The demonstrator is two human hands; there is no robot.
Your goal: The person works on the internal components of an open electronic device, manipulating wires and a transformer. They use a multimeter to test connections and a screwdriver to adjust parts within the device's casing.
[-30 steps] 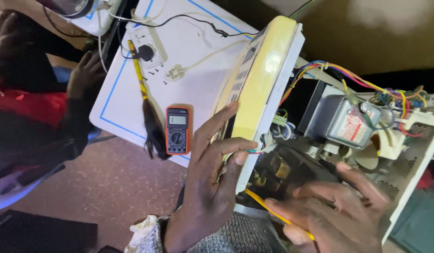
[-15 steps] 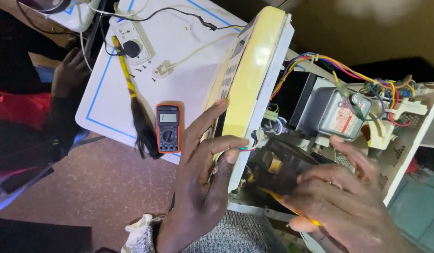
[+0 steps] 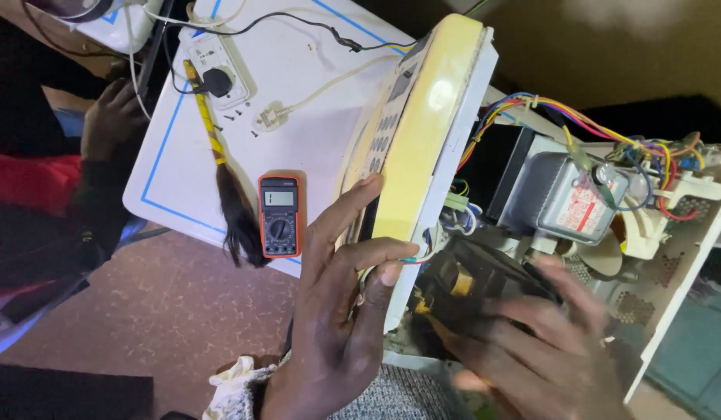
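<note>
My left hand [image 3: 337,311] grips the lower edge of a pale yellow front control panel [image 3: 422,132], thumb on its rim, holding it tilted away from an opened white appliance chassis [image 3: 679,303]. My right hand [image 3: 531,350] reaches into the chassis and lies over a black part with yellow patches [image 3: 461,276]. This hand is motion-blurred, so whether it holds anything is unclear. Behind it sits a grey metal block [image 3: 570,198] under a bundle of coloured wires [image 3: 594,136].
An orange multimeter [image 3: 279,216] and a dark brush with a yellow striped handle [image 3: 228,194] lie on a white board with a blue border [image 3: 314,93]. A socket block with a black plug [image 3: 216,74] is at the back. Another person's hand [image 3: 111,117] rests at the left edge.
The view has shifted, so everything sits lower and to the right. My right hand moved up over the black part; the thin yellow tool seen under it earlier no longer shows clearly.
</note>
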